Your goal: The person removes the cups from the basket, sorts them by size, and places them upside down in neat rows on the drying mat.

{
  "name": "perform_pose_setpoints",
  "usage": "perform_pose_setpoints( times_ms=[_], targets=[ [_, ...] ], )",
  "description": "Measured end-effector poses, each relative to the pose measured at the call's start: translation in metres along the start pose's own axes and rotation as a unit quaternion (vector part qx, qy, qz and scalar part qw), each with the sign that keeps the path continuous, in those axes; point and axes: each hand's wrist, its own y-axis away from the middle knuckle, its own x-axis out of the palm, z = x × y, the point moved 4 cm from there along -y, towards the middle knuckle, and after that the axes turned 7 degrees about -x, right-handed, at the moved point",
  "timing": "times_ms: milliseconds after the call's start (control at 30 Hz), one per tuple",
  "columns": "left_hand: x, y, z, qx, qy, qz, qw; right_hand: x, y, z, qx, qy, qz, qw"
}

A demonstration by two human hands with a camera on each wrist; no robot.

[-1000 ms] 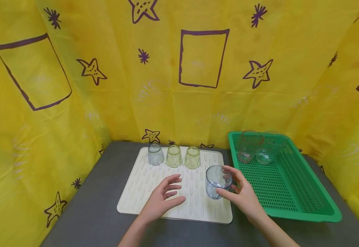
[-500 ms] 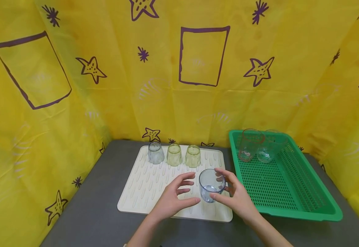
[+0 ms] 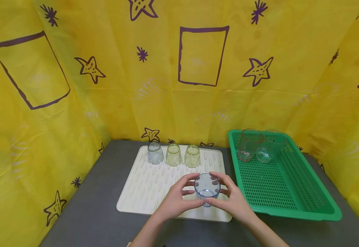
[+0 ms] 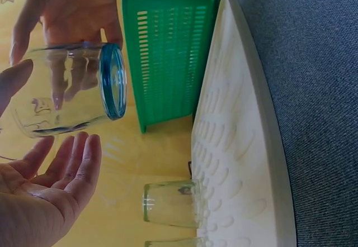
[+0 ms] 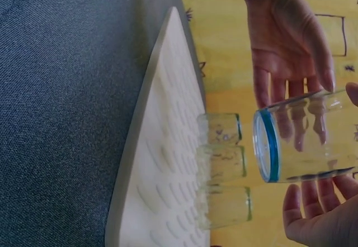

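Observation:
A clear blue-tinted drinking glass (image 3: 207, 187) is held in the air over the front right of the white drying mat (image 3: 154, 199). My right hand (image 3: 233, 199) grips its right side, thumb at the near side and fingers round the back. From the left, my left hand (image 3: 179, 199) holds the same glass, the two thumbs almost meeting at its front. In the left wrist view, the thick blue-ringed end of the glass (image 4: 114, 82) faces the mat side. My left hand's fingers (image 4: 81, 160) lie along its lower side in that view.
Along the mat's back edge stand a bluish glass (image 3: 155, 153) and two yellow-green glasses (image 3: 174, 155). A green perforated basket (image 3: 290, 192) on the right holds a pink-tinted glass (image 3: 250, 145) and a clear glass (image 3: 265, 154). Yellow patterned cloth (image 3: 120, 68) surrounds the grey table (image 3: 86, 212).
My right hand has carried the blue-tinted glass left and slightly nearer. My left hand has moved right to meet it and now holds it too.

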Motion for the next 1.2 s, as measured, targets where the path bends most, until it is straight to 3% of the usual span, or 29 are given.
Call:
perform_pose_setpoints(
  times_ms=[667,1000,1200],
  targets=[
    [0.004,0.002,0.011,-0.022,0.011,0.017,0.9995,0.007,0.002,0.001,-0.021,0.008,0.03,0.9993],
    [0.005,0.004,0.014,-0.025,0.088,0.004,0.9958,0.007,0.003,0.002,-0.052,-0.023,0.029,0.998],
    [0.004,0.004,0.016,-0.027,0.139,-0.017,0.9898,0.006,0.003,-0.002,-0.066,-0.034,0.019,0.997]
  ],
)
